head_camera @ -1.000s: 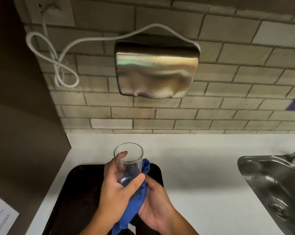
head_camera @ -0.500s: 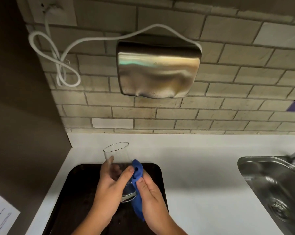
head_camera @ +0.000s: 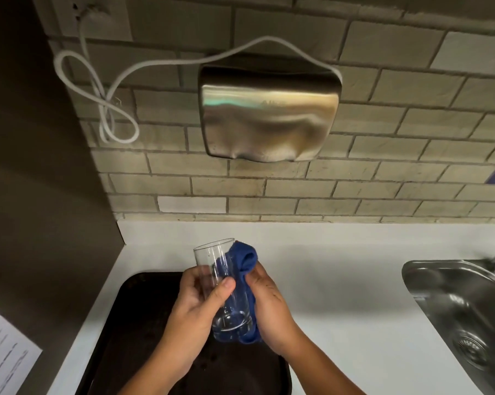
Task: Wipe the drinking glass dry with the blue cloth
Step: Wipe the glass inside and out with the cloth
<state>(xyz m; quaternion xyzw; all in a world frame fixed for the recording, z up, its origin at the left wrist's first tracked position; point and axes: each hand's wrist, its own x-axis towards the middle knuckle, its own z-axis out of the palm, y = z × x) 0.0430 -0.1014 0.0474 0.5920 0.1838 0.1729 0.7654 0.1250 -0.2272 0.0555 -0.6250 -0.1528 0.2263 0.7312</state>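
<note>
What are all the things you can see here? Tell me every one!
drinking glass: one, clear, held over the tray, open end pointing away
blue cloth: one, blue, pressed against the right side of the glass
tray: one, dark, on the counter under the hands
counter: one, white, along the wall
sink: one, shiny steel, at the right edge
hand dryer: one, silver metal, on the brick wall
cord: one, white, looped on the wall left of the dryer
paper: one, white with print, bottom left
left hand: one, grip around the glass
right hand: one, holding the cloth against the glass
</note>
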